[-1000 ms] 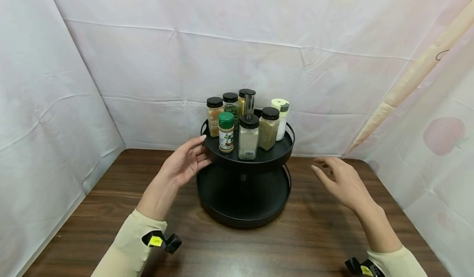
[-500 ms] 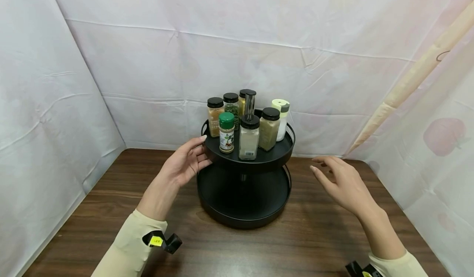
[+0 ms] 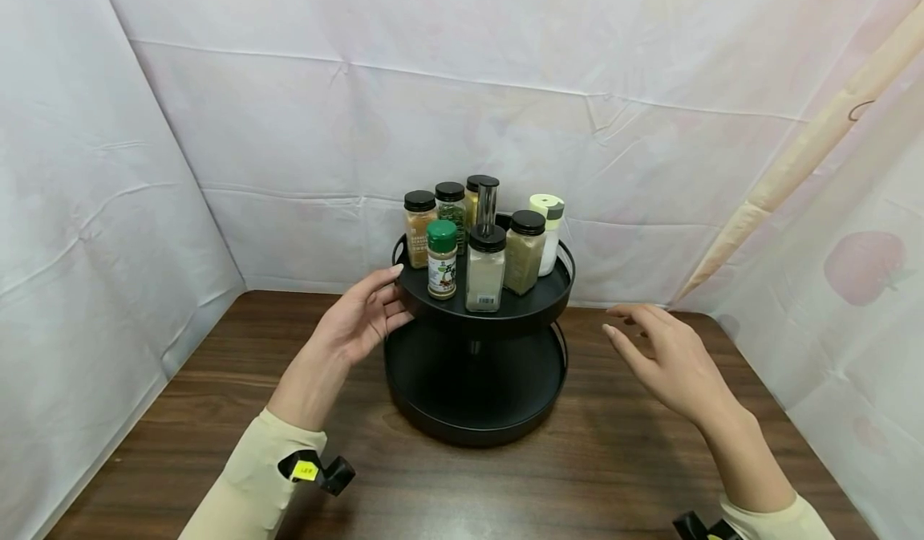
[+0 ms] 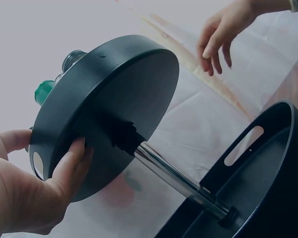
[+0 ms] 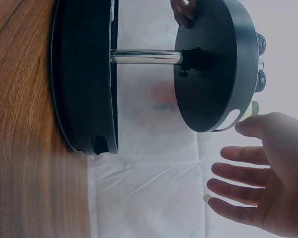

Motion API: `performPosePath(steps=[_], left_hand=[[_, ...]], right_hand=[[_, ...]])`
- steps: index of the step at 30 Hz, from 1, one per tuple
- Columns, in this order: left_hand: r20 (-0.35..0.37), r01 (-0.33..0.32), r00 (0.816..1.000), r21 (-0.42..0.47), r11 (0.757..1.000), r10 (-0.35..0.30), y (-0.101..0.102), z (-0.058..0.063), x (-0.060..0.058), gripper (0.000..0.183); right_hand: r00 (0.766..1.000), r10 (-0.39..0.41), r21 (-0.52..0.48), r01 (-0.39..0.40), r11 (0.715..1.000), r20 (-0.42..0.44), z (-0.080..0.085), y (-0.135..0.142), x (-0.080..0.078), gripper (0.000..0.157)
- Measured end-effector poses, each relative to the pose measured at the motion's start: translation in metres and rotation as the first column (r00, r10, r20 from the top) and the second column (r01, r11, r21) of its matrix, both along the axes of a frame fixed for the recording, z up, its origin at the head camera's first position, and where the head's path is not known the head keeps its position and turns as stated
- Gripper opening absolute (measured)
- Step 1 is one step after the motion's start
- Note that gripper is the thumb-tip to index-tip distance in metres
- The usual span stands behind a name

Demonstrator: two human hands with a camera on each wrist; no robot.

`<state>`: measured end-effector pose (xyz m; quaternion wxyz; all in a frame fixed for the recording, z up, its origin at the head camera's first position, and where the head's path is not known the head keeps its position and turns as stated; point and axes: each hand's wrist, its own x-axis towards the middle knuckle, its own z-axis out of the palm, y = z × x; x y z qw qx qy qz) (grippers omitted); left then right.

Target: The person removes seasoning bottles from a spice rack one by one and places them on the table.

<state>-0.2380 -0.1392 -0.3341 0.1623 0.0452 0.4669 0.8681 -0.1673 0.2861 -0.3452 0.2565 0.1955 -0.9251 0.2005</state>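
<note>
Your left hand (image 3: 357, 323) pinches the left rim of the upper tray (image 3: 482, 325) — thumb at the edge by the slot handle, fingers against the underside. Your right hand (image 3: 667, 355) holds nothing; its fingers are loosely bent and spread, well apart from the tray, to the right.

The upper tray sits level above the lower tray (image 3: 476, 436), joined to it by a chrome post (image 4: 169, 171). On the upper tray, upright: near side, a green-capped jar (image 3: 442, 274) at left and a black-capped jar of pale powder (image 3: 484, 279) beside it; to the right, an olive-coloured jar (image 3: 524, 261) and, behind it, a white bottle (image 3: 551, 255). Far left, an orange-tan jar (image 3: 419, 235); next to it a jar of green flakes (image 3: 451, 211), then a yellow jar (image 3: 472, 205) — partly hidden.

The lower tray rests on the brown wooden table (image 3: 216, 412); pale cloth (image 3: 433, 123) hangs at the far side.
</note>
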Motion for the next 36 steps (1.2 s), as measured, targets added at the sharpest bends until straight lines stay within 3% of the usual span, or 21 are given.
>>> performPosePath(steps=[12, 36], left_hand=[[-0.007, 0.000, 1.000, 0.001, 1.000, 0.000, -0.001, 0.001, 0.000, 0.029], [0.002, -0.004, 1.000, -0.011, 1.000, 0.004, 0.001, -0.001, 0.002, 0.036]], right_hand=[[1.000, 0.002, -0.010, -0.002, 1.000, -0.016, 0.004, -0.003, 0.004, 0.023], [0.993, 0.033, 0.006, -0.032, 0.999, -0.110, 0.029, -0.014, 0.019, 0.027]])
